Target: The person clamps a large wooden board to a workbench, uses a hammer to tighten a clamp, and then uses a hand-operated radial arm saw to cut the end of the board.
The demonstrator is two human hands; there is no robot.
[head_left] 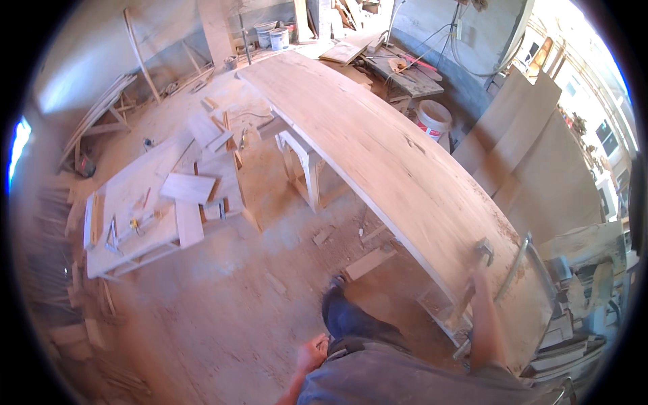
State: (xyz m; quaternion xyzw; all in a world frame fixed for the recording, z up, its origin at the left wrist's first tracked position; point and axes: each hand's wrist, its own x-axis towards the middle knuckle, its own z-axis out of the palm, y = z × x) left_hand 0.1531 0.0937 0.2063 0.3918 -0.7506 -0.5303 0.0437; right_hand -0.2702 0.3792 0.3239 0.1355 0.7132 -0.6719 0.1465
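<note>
My right hand is closed around a hammer, blurred by motion. The metal hammer head is over the near end of a long, pale wooden board. Just right of that hand, a metal clamp lies across the board's near end. My left hand is held by my waist, away from the board, with its fingers curled in; whatever they may hold is hidden. Dark cracks and knots mark the board's surface, and sawdust lies along its right edge.
A white trestle supports the long board. To the left, a low worktable carries wood offcuts and tools. A white bucket stands beyond the board, near leaning sheets. A wood block lies by my foot.
</note>
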